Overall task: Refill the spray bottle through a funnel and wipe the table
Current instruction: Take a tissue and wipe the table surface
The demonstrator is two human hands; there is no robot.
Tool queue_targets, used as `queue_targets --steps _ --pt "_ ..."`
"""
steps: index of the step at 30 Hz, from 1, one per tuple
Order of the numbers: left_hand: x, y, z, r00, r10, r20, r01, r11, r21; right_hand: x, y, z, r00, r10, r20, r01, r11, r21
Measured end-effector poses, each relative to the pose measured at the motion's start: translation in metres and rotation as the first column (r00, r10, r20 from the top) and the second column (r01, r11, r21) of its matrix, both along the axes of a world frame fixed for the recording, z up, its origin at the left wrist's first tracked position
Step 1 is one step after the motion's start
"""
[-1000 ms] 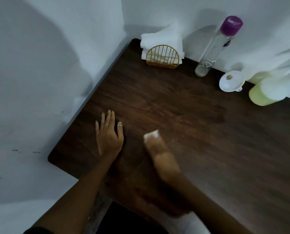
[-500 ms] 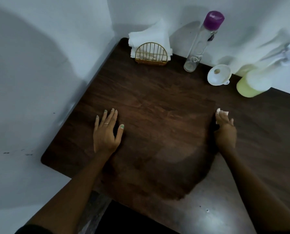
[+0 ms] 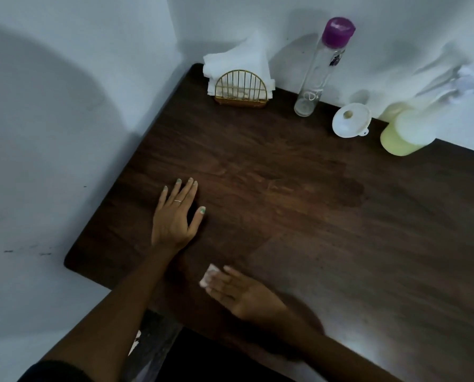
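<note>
Your right hand (image 3: 241, 295) presses a white wipe (image 3: 208, 274) flat on the table (image 3: 368, 244), near its front edge. Your left hand (image 3: 175, 216) lies flat, fingers straight. Keep pressing down and rub every part. The spray bottle (image 3: 406, 128) stands at the back.

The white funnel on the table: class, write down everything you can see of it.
The white funnel looks like smooth plastic. It lies mouth down on the dark wooden table near the back wall, so its short spout, with a round opening, points up toward the camera. A small tab with a hole juts from its rim at the lower right. It sits between the clear bottle with a purple cap and the yellow-green spray bottle, touching neither. No hand is near it.
</note>
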State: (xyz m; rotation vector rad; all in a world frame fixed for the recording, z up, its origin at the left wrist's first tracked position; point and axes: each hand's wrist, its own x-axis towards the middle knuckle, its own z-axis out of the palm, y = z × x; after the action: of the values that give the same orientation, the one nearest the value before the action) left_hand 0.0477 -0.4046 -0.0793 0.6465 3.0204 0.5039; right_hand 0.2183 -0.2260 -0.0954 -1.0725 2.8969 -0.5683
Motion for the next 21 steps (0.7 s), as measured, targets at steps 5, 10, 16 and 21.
queue_targets --steps 5,10,16,21 --pt "-0.002 0.0 0.0 0.998 -0.063 0.016 0.064 0.996 -0.054 -0.036 0.126 0.026 0.822 -0.57 -0.019 0.567 0.821 -0.069" --pt "-0.003 0.002 0.001 0.997 -0.074 0.024 0.075 0.995 -0.071 -0.036 0.213 0.025 0.2 -0.979 0.041 0.974 0.203 0.103" --pt "-0.002 0.004 0.003 0.998 -0.059 0.03 0.062 0.993 -0.098 -0.022 0.084 0.031 0.535 -0.838 0.106 0.837 0.543 0.067" --pt "-0.001 0.007 0.003 0.998 -0.044 0.048 0.05 0.987 -0.15 0.037 -0.01 0.001 0.984 -0.178 -0.012 0.178 0.984 0.008"
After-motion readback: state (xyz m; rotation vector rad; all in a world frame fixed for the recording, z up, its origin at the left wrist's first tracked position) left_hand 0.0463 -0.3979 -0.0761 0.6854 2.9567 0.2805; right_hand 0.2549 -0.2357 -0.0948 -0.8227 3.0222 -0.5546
